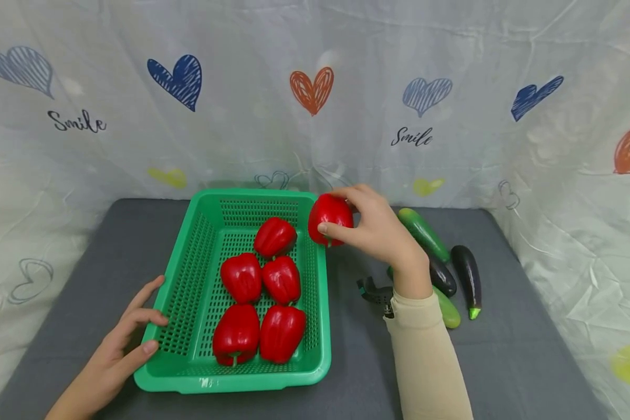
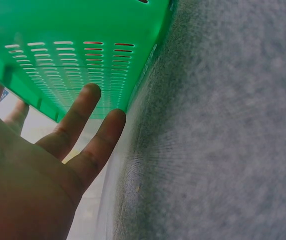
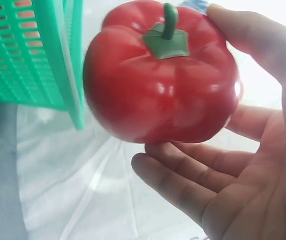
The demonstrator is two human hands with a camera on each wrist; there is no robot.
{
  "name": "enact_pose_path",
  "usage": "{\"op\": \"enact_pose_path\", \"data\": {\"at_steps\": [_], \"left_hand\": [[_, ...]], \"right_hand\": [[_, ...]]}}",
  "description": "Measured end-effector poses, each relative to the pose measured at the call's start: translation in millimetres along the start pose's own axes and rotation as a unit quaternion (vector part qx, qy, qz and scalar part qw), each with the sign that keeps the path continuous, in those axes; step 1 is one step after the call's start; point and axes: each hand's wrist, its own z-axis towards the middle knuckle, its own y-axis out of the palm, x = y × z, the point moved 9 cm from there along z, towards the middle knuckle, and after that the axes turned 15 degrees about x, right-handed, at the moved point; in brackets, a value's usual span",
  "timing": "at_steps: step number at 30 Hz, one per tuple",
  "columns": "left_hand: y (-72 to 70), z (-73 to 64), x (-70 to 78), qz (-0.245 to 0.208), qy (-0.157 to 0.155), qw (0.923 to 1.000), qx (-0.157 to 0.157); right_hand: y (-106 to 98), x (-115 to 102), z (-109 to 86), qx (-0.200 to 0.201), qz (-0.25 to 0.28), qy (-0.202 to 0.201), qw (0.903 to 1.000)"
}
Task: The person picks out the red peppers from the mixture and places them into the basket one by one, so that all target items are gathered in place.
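My right hand (image 1: 380,227) holds a red bell pepper (image 1: 329,217) above the far right rim of a green plastic basket (image 1: 324,315). In the right wrist view, thumb and fingers grip the glossy pepper (image 3: 162,95), and its green stem points up. Several more red bell peppers lie inside the basket, among them one at the back (image 1: 275,236) and one at the front left (image 1: 236,335). At the basket's left side is my left hand (image 1: 118,350), its fingers spread by the rim. The left wrist view shows these fingers extended along the slotted outer wall (image 2: 73,30).
Right of my right forearm lie green cucumbers (image 1: 422,233) and dark eggplants (image 1: 467,277), partly hidden by the arm. A black strap-like item (image 1: 375,291) shows at the right wrist. Behind the grey tabletop (image 1: 514,350) hangs a white curtain (image 1: 362,35) with printed hearts.
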Motion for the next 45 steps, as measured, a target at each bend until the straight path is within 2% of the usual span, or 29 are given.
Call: {"op": "enact_pose_path", "data": {"at_steps": [7, 14, 18, 22, 31, 37, 45], "left_hand": [[0.2, -0.2, -1.2, -0.001, -0.005, 1.0000, 0.000], [2.9, 3.4, 4.4, -0.012, 0.018, 0.9998, -0.002], [3.2, 4.1, 4.5, -0.010, 0.015, 0.9998, -0.005], [1.6, 4.1, 3.1, -0.002, 0.011, 0.9999, -0.005], [-1.1, 0.8, -1.6, 0.017, -0.003, 0.9999, -0.002], [0.1, -0.7, -2.4, 0.006, -0.009, 0.9999, -0.006], [1.4, -0.5, -0.4, -0.010, -0.005, 0.9999, -0.006]], "right_hand": [[18, -11, 3.3, -0.015, 0.001, -0.007, 0.9999], [37, -25, 8.7, -0.056, 0.001, -0.034, 0.9979], [41, -35, 13.6, -0.076, -0.015, -0.053, 0.9956], [43, -44, 23.4, -0.077, -0.019, -0.069, 0.9945], [61, -50, 43.4, -0.085, -0.019, -0.076, 0.9933], [73, -53, 49.4, -0.100, -0.016, -0.069, 0.9925], [87, -67, 57.2, -0.132, -0.026, -0.084, 0.9873]]}}
